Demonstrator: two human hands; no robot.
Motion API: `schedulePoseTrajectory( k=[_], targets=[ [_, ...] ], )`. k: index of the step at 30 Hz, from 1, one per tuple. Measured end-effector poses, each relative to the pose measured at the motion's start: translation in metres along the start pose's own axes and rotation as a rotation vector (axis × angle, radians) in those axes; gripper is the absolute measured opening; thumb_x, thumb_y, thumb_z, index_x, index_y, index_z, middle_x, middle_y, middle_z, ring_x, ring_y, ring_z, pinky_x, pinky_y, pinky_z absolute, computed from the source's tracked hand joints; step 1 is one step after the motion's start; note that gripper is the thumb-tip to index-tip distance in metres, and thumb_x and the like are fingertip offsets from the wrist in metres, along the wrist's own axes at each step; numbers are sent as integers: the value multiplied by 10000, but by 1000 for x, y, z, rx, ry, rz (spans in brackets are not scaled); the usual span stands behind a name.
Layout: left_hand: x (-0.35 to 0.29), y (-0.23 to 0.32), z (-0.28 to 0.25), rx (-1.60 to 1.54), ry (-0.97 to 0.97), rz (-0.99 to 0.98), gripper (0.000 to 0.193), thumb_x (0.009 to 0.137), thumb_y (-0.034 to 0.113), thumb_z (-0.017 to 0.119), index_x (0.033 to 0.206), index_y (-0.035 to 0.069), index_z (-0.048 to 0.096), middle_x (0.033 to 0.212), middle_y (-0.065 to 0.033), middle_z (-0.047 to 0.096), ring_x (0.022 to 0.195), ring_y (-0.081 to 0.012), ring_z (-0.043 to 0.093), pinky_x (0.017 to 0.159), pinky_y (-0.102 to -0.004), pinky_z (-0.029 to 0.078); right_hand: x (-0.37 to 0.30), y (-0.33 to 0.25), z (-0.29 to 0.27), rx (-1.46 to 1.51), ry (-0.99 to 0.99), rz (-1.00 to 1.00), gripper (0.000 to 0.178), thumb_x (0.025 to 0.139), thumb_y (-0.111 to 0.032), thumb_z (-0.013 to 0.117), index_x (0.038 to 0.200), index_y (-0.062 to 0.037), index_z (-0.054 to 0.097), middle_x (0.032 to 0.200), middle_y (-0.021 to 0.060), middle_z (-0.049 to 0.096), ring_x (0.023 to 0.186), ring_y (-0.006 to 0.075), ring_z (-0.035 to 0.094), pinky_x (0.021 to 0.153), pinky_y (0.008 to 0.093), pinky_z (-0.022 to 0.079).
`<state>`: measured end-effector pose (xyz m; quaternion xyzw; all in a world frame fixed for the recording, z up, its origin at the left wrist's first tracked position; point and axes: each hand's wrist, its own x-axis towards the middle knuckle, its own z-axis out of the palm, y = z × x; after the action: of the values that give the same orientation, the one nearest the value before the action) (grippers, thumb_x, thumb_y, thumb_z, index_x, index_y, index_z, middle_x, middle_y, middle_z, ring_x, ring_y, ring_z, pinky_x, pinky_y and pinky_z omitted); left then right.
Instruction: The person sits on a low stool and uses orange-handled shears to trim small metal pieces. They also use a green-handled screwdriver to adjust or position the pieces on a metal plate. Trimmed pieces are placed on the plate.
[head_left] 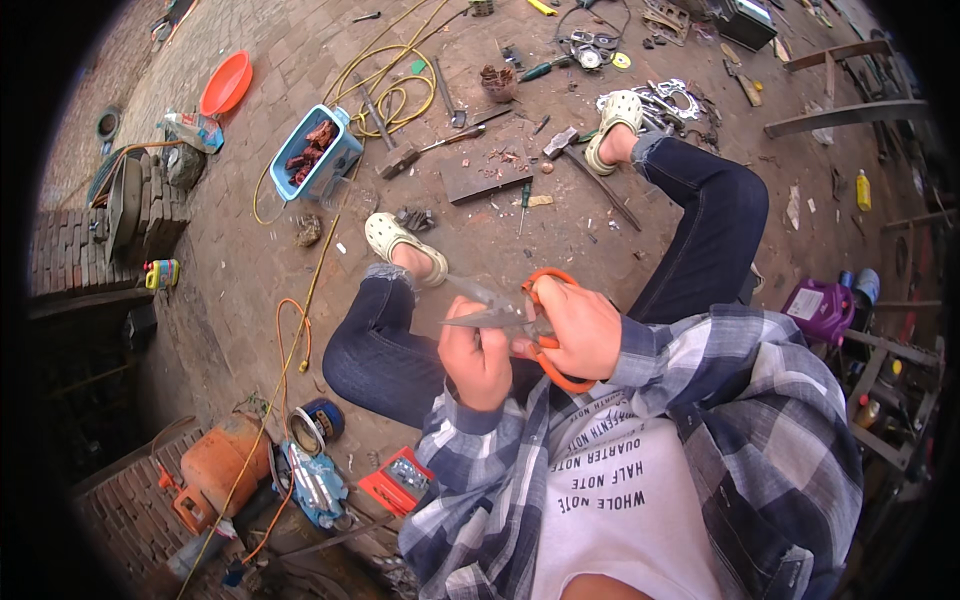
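My right hand (578, 325) is closed round the orange handle loops of a large pair of scissors (497, 318). Their grey metal blades are spread apart and point left, over the gap between my knees. Just left of the pivot, my left hand (474, 358) is closed in a pinch, its fingertips right against the lower blade. Whatever those fingertips pinch, if anything, is hidden by the blade and the fingers. Both hands are close together in front of my lap.
On the brick floor ahead lie a hammer (590, 175), a flat steel block (487, 182) and a sledgehammer (395, 160). A blue bin (345, 160) with reddish scraps stands at left, by a yellow hose (400, 55). Nearer are a red tray (385, 490) and a purple jug (815, 308).
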<state>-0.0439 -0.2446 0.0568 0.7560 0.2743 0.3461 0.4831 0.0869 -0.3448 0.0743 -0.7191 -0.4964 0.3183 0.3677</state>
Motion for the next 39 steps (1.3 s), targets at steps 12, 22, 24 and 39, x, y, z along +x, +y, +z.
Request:
schedulePoseTrajectory(
  k=[12,22,24,39],
  targets=[
    [-3,-137,24,-426,205,-560,212,976,161,445,813,52,523,635,49,419,442,-25,339,404,-193,251,27,140,57,-76,-117,489,449,817,-415,650,990,-10,565,841,211,632,811,388,621,724,426,495],
    [-8,-169,42,-460,191,-753,216,975,181,460,845,52,575,638,37,456,419,-32,353,379,-201,258,53,266,138,-363,-181,368,445,760,-362,673,981,20,619,946,188,651,905,355,635,798,420,506],
    [-3,-168,46,-439,177,-776,215,973,170,459,839,51,578,644,39,458,443,-30,362,400,-197,267,54,291,150,-371,-78,304,304,772,-191,624,989,21,603,974,201,639,913,365,626,814,429,505],
    [11,-248,135,-329,91,-954,216,954,169,464,803,60,573,630,57,449,513,-25,377,448,-202,294,140,261,117,921,16,689,229,919,-219,584,866,-1,632,731,15,611,664,88,551,600,232,445]
  ],
)
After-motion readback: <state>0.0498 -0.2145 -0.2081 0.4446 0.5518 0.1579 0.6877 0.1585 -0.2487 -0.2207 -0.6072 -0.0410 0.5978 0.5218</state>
